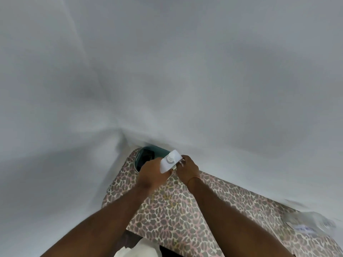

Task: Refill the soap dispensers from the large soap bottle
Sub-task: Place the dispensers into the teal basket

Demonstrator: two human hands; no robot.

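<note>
A small white soap dispenser [169, 162] with a round white pump head is held between both hands over the leopard-print table [176, 210], near its far left corner. My left hand [153, 172] grips the dispenser from the left, fingers curled round its body. My right hand [187, 168] holds its right side, fingertips pinching near the top. The dispenser's lower part is hidden behind my hands. The large soap bottle is not clearly in view.
A dark teal round container [148, 154] stands at the table's far left corner behind my left hand. Blurred clear and white objects [308, 223] lie at the right end. White walls surround the table. White cloth [141, 249] shows at the bottom.
</note>
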